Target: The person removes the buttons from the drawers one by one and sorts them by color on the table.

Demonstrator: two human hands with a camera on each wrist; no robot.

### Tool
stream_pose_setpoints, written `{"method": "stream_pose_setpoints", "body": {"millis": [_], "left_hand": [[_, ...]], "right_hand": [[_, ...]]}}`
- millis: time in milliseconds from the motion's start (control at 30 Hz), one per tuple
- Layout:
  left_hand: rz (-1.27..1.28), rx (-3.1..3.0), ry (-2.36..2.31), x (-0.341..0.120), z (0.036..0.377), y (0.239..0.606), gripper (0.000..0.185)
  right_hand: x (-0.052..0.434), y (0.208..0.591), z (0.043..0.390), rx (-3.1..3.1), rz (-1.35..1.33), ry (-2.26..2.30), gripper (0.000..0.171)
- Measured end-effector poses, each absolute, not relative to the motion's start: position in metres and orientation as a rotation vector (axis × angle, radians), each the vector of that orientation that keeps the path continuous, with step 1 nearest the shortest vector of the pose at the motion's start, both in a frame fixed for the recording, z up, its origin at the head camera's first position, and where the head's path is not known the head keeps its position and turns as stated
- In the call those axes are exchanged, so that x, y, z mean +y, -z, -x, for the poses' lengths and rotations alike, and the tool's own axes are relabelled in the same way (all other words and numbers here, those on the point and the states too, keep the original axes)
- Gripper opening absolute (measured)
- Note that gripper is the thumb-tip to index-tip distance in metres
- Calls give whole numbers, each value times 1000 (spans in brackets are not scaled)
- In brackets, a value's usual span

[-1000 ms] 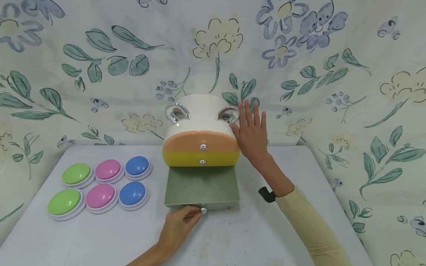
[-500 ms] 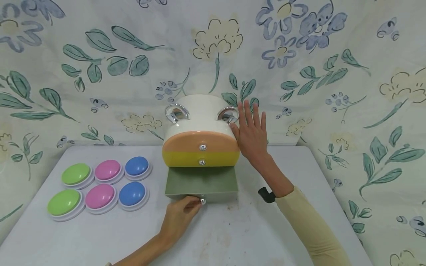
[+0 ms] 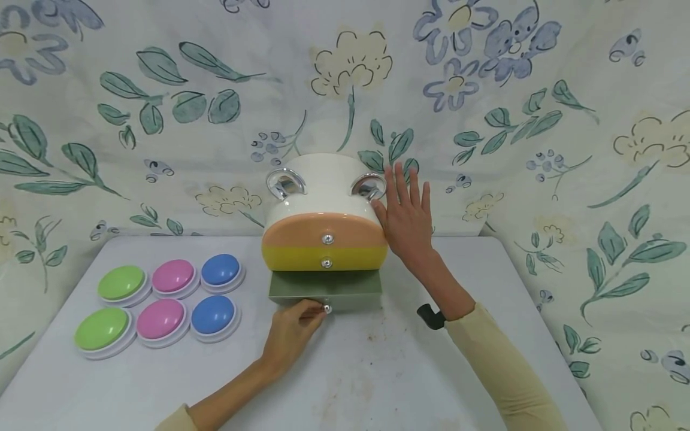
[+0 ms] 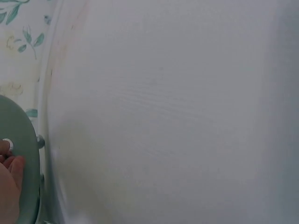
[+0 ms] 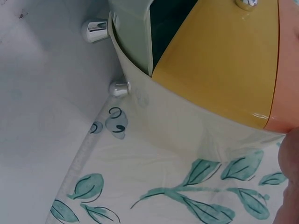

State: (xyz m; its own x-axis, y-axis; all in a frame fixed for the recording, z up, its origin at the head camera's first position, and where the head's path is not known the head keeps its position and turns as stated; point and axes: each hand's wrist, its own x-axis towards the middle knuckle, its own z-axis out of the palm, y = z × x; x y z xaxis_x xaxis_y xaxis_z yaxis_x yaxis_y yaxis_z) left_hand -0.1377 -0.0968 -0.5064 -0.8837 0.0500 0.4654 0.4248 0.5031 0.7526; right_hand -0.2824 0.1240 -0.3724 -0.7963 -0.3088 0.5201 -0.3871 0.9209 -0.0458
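A small cabinet [image 3: 325, 206] with three drawers stands at the back middle of the white table [image 3: 377, 383], close to the flowered cloth [image 3: 162, 120] that hangs behind it. The top drawer [image 3: 325, 228] is orange and the middle drawer [image 3: 325, 257] is yellow; both are closed, each with a small silver knob in the centre. The bottom drawer [image 3: 326, 290] is grey-green and stands pulled out a little toward the person, so only a short strip of its top shows. What is inside it cannot be seen from the head view, and the right wrist view shows only a dark gap above its side wall. The left hand [image 3: 293, 335] is at the front of this drawer, its fingers curled around the silver knob [image 3: 326, 309] and pinching it. The right hand [image 3: 408, 216] lies flat against the right side of the cabinet, fingers straight and a little spread, holding nothing (it only presses on the white body). Two silver rings sit on top of the cabinet, the left ring [image 3: 286, 181] and the right ring [image 3: 369, 184], the right one just beside the fingertips. On the left part of the table six round domes lie in two rows: green domes [image 3: 112, 308], pink domes [image 3: 167, 297] and blue domes [image 3: 218, 291], each on a white base. No writing or brand can be read on any of these things.
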Motion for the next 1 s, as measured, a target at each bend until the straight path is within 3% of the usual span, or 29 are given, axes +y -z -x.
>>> {"method": "stream_pose_setpoints", "body": {"millis": [633,1000], "left_hand": [[354,-2411,1309,-100,177,502,13],[339,-2478,1299,-102,181,499,14]], "right_hand": [[125,372,282,-2558,-499,-212,68],[125,373,282,-2563,-496,-227,67]]}}
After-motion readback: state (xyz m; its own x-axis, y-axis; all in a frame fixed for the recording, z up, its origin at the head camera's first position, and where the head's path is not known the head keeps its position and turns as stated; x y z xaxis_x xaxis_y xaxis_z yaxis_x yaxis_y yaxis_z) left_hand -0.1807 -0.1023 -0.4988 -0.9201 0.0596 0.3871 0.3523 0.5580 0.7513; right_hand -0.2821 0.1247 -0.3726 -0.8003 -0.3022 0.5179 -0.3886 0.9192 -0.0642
